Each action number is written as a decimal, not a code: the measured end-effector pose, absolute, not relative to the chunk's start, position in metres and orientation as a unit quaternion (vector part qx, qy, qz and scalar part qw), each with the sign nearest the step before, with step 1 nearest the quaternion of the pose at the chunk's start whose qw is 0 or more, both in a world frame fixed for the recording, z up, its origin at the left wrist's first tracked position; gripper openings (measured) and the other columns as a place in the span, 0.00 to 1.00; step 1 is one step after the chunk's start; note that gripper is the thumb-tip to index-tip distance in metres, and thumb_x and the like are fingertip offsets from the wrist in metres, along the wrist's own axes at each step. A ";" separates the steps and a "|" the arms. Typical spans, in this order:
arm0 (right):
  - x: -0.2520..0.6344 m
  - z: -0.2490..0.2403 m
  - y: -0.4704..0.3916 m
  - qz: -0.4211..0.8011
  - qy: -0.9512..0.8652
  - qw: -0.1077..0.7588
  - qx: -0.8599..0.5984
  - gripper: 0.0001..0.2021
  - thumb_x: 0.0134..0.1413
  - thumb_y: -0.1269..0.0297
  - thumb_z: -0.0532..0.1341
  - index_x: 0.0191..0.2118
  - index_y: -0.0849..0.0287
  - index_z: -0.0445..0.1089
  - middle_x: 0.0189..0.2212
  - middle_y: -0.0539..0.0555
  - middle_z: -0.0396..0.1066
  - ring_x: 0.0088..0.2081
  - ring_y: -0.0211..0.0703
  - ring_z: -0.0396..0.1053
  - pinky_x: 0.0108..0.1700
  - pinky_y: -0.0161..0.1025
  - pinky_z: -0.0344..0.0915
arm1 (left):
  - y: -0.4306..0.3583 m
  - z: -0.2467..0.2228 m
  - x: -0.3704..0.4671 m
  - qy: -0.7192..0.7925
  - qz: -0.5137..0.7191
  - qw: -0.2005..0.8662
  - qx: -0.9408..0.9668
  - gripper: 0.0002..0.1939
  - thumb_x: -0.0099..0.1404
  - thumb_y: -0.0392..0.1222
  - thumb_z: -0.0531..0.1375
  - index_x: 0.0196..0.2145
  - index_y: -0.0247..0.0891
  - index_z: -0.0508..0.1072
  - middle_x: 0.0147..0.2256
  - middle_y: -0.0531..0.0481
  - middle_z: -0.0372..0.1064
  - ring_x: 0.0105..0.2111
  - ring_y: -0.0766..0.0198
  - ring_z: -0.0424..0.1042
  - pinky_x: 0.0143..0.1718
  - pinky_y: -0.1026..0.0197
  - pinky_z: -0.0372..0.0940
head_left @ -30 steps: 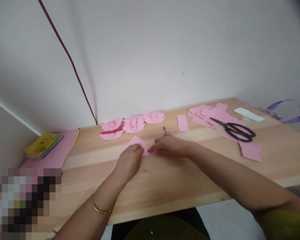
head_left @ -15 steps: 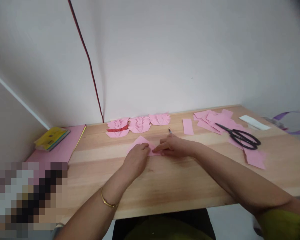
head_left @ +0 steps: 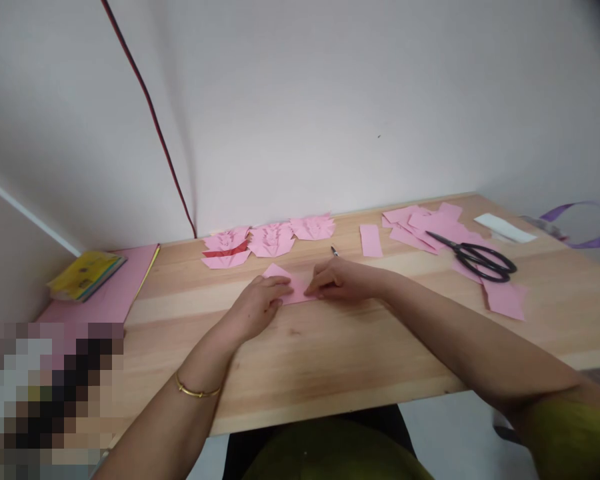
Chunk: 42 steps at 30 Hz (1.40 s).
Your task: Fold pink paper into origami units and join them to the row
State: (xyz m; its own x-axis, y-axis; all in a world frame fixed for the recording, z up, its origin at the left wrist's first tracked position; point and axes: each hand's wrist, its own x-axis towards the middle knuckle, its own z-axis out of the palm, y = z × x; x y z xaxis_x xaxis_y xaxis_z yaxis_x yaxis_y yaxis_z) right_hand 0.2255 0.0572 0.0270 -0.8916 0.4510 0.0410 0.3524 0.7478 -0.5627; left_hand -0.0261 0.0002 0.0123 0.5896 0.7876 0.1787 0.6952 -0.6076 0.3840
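Note:
Both hands are on a pink sheet of paper (head_left: 300, 288), folded to a point at its far side, on the wooden table. My left hand (head_left: 257, 303) lies over the paper's left part, fingers stretched out and thumb nearer me. At the paper's right side, my right hand (head_left: 333, 279) has its fingers curled together, gripping the edge; its palm hides that corner. Just beyond my right hand, the tip of a pen (head_left: 335, 251) shows. Several pleated pink paper pieces (head_left: 271, 241) lie farther back near the wall, one crossed by a red strip (head_left: 226, 250).
To the right, black-handled scissors (head_left: 485, 261) rest on loose pink paper pieces (head_left: 415, 227). A pink strip (head_left: 371, 240) and a white strip (head_left: 505, 228) lie on the table (head_left: 290, 373). At the left, a yellow packet (head_left: 86, 275) sits on larger pink sheets (head_left: 140, 273).
My left hand has slid left and its fingers have straightened, uncovering more of the paper's middle. My right fingers, with the index stretched out before, are now curled in. The view has shifted slightly.

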 end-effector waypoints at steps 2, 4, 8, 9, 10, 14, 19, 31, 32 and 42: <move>0.221 0.028 0.052 0.257 -0.934 0.112 -0.220 0.11 0.58 0.64 0.57 0.42 0.58 0.75 0.37 0.56 0.69 0.34 0.37 0.67 0.41 0.37 0.60 | 0.002 0.011 -0.028 0.426 0.170 0.149 0.876 0.19 0.61 0.30 0.54 0.48 0.38 0.72 0.53 0.45 0.67 0.51 0.57 0.65 0.54 0.50 0.60; 0.214 0.028 0.045 0.213 -0.942 0.142 -0.216 0.11 0.60 0.63 0.56 0.42 0.57 0.75 0.39 0.57 0.70 0.38 0.40 0.68 0.45 0.41 0.57 | 0.003 0.009 -0.029 0.427 0.169 0.153 0.875 0.19 0.61 0.30 0.54 0.49 0.39 0.72 0.52 0.45 0.67 0.51 0.57 0.65 0.54 0.49 0.59; 0.200 0.028 0.032 0.160 -0.964 0.124 -0.171 0.13 0.63 0.65 0.52 0.44 0.54 0.73 0.42 0.55 0.72 0.42 0.42 0.67 0.48 0.45 0.52 | 0.005 0.006 -0.030 0.426 0.177 0.160 0.873 0.19 0.61 0.31 0.54 0.49 0.40 0.71 0.52 0.45 0.68 0.52 0.56 0.65 0.54 0.47 0.59; 0.199 0.029 0.030 0.157 -0.968 0.108 -0.165 0.13 0.63 0.66 0.52 0.44 0.54 0.74 0.42 0.54 0.72 0.41 0.41 0.67 0.48 0.45 0.52 | 0.005 0.006 -0.030 0.428 0.180 0.164 0.870 0.19 0.61 0.31 0.54 0.49 0.40 0.71 0.52 0.45 0.68 0.52 0.56 0.65 0.54 0.47 0.59; 0.198 0.029 0.030 0.156 -0.969 0.096 -0.164 0.13 0.63 0.66 0.52 0.43 0.54 0.74 0.42 0.54 0.72 0.41 0.41 0.67 0.47 0.44 0.52 | 0.005 0.007 -0.031 0.429 0.183 0.169 0.869 0.19 0.61 0.31 0.54 0.49 0.40 0.71 0.51 0.45 0.69 0.52 0.56 0.65 0.54 0.47 0.59; 0.203 0.033 0.032 0.182 -0.964 0.078 -0.177 0.12 0.62 0.64 0.54 0.41 0.54 0.75 0.44 0.54 0.72 0.43 0.42 0.68 0.48 0.44 0.51 | 0.007 0.010 -0.034 0.430 0.173 0.205 0.862 0.21 0.59 0.28 0.53 0.49 0.40 0.72 0.52 0.46 0.69 0.52 0.57 0.65 0.56 0.48 0.59; 0.211 0.037 0.035 0.216 -0.958 0.082 -0.169 0.10 0.59 0.67 0.56 0.41 0.55 0.75 0.44 0.54 0.73 0.43 0.41 0.69 0.51 0.44 0.53 | 0.008 0.019 -0.043 0.426 0.147 0.250 0.857 0.25 0.59 0.28 0.52 0.53 0.42 0.68 0.55 0.48 0.65 0.56 0.58 0.62 0.58 0.49 0.57; 0.213 0.033 0.041 0.284 -0.942 0.102 -0.145 0.11 0.57 0.69 0.57 0.41 0.58 0.76 0.43 0.56 0.73 0.41 0.39 0.70 0.47 0.37 0.63 | 0.010 0.026 -0.059 0.398 0.116 0.291 0.863 0.29 0.58 0.27 0.50 0.56 0.41 0.65 0.58 0.49 0.62 0.57 0.61 0.61 0.60 0.51 0.54; 0.214 0.034 0.041 0.287 -0.941 0.099 -0.147 0.11 0.57 0.69 0.57 0.41 0.59 0.76 0.43 0.57 0.73 0.42 0.39 0.70 0.47 0.37 0.63 | 0.009 0.027 -0.059 0.399 0.114 0.287 0.864 0.29 0.58 0.27 0.50 0.56 0.41 0.66 0.57 0.49 0.62 0.57 0.61 0.61 0.60 0.50 0.55; 0.212 0.035 0.039 0.261 -0.943 0.113 -0.174 0.12 0.59 0.65 0.55 0.45 0.59 0.73 0.38 0.57 0.73 0.37 0.40 0.69 0.42 0.37 0.63 | 0.001 0.029 -0.048 0.382 0.119 0.208 0.893 0.35 0.51 0.19 0.47 0.52 0.46 0.70 0.56 0.49 0.63 0.55 0.60 0.61 0.56 0.50 0.59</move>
State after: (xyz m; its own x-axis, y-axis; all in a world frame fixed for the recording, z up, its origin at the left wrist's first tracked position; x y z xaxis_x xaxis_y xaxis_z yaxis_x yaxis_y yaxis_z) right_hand 0.2120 0.0385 0.0345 -0.9142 0.3865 0.1223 0.2687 0.8037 -0.5310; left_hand -0.0475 0.0012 0.0286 0.6806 0.7307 0.0532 0.6323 -0.6225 0.4612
